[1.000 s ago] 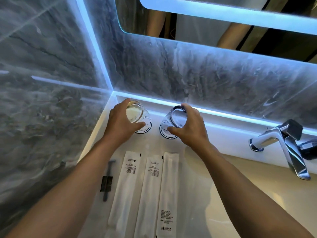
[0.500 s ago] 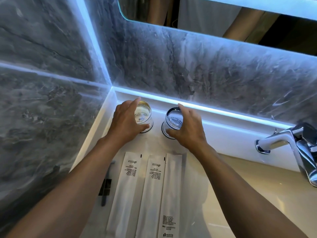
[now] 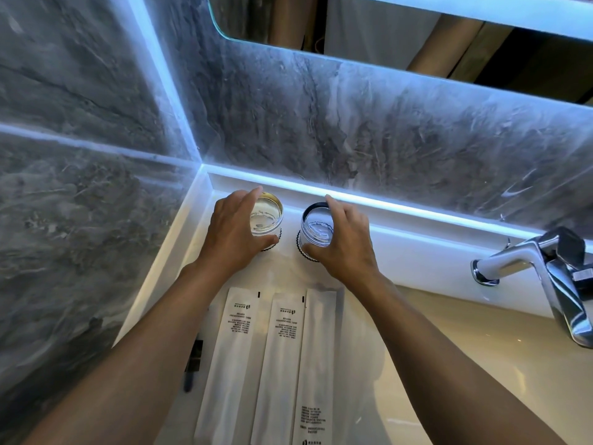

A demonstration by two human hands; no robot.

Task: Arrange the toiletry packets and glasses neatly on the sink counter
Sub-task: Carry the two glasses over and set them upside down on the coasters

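- The left hand (image 3: 234, 234) curls loosely around the gold-rimmed glass (image 3: 266, 216), which stands at its 2 o'clock.
- The right hand (image 3: 345, 242) cups the dark-rimmed glass (image 3: 316, 224) at its 10 o'clock.
- Three toiletry packets (image 3: 282, 358) lie side by side at 6 o'clock on the counter (image 3: 362, 348).

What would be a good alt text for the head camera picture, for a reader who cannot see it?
Two hands each hold a glass on a coaster at the back of a white sink counter: left hand, right hand. Three white packets lie side by side nearer; a tap stands right.
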